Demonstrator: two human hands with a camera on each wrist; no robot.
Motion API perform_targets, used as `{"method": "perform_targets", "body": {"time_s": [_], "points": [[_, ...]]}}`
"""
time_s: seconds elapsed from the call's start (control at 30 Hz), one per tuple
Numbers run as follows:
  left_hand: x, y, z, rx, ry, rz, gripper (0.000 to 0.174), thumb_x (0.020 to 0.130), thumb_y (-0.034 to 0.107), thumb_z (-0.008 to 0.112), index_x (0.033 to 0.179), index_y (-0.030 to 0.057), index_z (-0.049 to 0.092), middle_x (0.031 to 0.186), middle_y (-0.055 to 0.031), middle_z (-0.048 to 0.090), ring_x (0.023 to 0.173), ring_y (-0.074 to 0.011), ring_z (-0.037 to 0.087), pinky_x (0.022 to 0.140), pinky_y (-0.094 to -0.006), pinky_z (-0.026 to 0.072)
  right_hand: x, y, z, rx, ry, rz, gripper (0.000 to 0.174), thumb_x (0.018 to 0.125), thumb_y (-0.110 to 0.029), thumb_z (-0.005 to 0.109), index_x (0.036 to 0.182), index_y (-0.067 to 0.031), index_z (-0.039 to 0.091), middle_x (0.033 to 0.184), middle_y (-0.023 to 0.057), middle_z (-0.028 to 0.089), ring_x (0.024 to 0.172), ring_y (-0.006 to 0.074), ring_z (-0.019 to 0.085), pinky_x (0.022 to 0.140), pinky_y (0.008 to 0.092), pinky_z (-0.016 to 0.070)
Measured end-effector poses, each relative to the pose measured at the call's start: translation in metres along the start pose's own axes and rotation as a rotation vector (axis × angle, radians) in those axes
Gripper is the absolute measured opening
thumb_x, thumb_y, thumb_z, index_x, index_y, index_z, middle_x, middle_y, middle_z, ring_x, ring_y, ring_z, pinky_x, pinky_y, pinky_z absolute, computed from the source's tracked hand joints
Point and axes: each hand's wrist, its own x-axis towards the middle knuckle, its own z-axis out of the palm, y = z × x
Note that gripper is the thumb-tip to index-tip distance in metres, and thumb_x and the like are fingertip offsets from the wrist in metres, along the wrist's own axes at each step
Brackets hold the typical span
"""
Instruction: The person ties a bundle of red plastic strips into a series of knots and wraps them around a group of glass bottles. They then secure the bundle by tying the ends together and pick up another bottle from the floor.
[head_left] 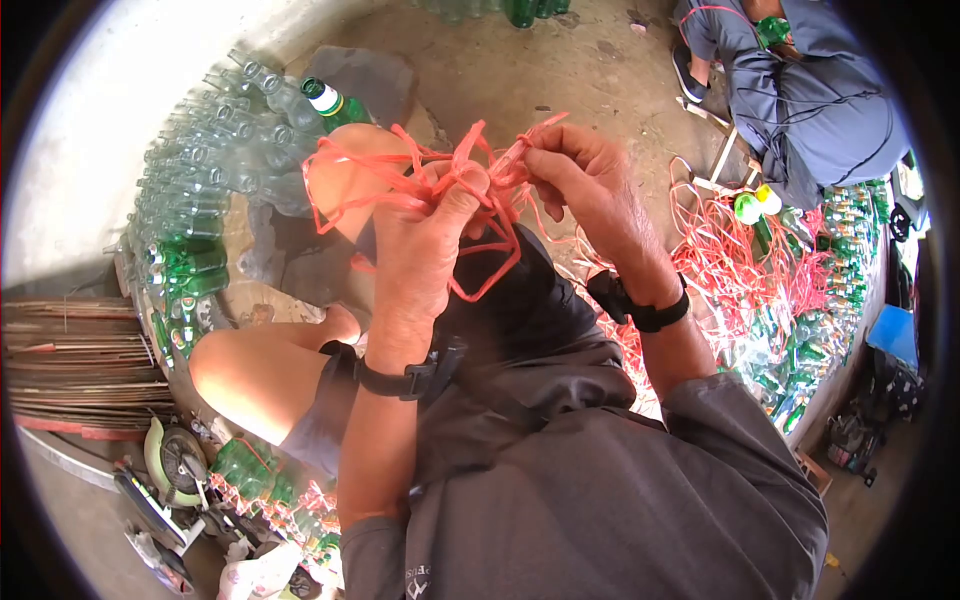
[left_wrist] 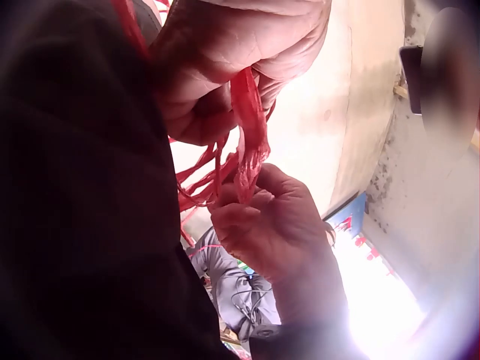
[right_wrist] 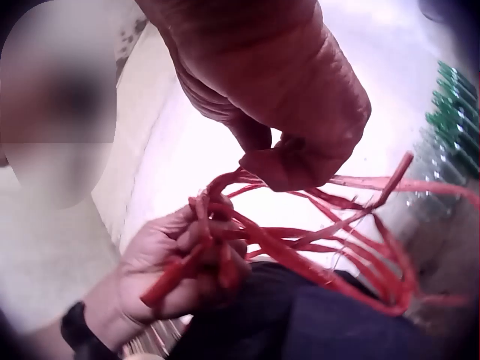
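Note:
A looped bundle of pinkish-red plastic twine [head_left: 466,145] is held up between both hands, above the person's lap. The left hand [head_left: 415,250] grips the bundle, its thumb pressed over the strands. Close beside it, the right hand [head_left: 597,190] pinches a gathered, crinkled part of the twine between thumb and fingers. In the left wrist view a flat red strip of twine [left_wrist: 251,127] runs from the left hand [left_wrist: 240,45] down to the right fingers. Several loops of twine [right_wrist: 315,262] hang out to the side in the right wrist view.
Many clear glass bottles [head_left: 195,175] stand at the left, with a green bottle [head_left: 345,108] beside the knee. At the right lie a tangled heap of red twine [head_left: 715,250] and green bottles [head_left: 850,240]. Another person [head_left: 815,115] sits at upper right. Thin sticks [head_left: 80,365] are stacked at far left.

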Motion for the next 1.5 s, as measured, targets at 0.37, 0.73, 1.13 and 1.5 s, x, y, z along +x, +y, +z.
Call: {"method": "perform_targets", "body": {"time_s": [0.37, 0.73, 1.13, 1.5], "points": [[0.0, 0.003, 0.015, 0.156, -0.037, -0.044, 0.016, 0.091, 0.008, 0.071, 0.098, -0.0061, 0.072, 0.077, -0.0035, 0.068, 0.065, -0.0074, 0.061, 0.057, -0.0225, 0.0495, -0.012, -0.011, 0.01, -0.263, 0.065, -0.168, 0.013, 0.093, -0.007, 0.062, 0.1, 0.0028, 0.067, 0.083, 0.0034, 0.069, 0.075, 0.0054, 0.063, 0.064, 0.022, 0.0501], [-0.002, 0.003, 0.0, -0.269, 0.036, 0.006, 0.016, 0.09, 0.013, 0.074, 0.099, 0.0, 0.071, 0.083, 0.0, 0.064, 0.067, -0.0065, 0.054, 0.058, -0.0224, 0.0438, 0.004, 0.025, -0.017, 0.119, 0.127, 0.098, 0.015, 0.096, -0.014, 0.059, 0.096, -0.0005, 0.065, 0.069, -0.0016, 0.056, 0.054, 0.0041, 0.047, 0.045, 0.0208, 0.0358], [-0.001, 0.003, 0.002, -0.242, 0.138, -0.058, 0.021, 0.091, 0.009, 0.071, 0.11, 0.0004, 0.068, 0.089, -0.0018, 0.065, 0.067, -0.0069, 0.056, 0.055, -0.0216, 0.0437, 0.001, 0.035, -0.019, 0.139, 0.191, 0.004, 0.014, 0.097, -0.015, 0.058, 0.093, -0.0029, 0.065, 0.077, -0.0007, 0.059, 0.066, 0.0067, 0.051, 0.06, 0.0228, 0.0398], [0.0, -0.003, 0.01, 0.167, -0.052, -0.041, 0.015, 0.091, 0.009, 0.07, 0.101, -0.0028, 0.071, 0.08, 0.0013, 0.065, 0.066, -0.0032, 0.053, 0.057, -0.0202, 0.0429, -0.007, 0.013, -0.005, 0.34, 0.143, -0.039, 0.016, 0.099, -0.018, 0.057, 0.095, -0.0039, 0.065, 0.075, -0.0006, 0.063, 0.063, 0.0038, 0.052, 0.056, 0.0201, 0.0379]]}}
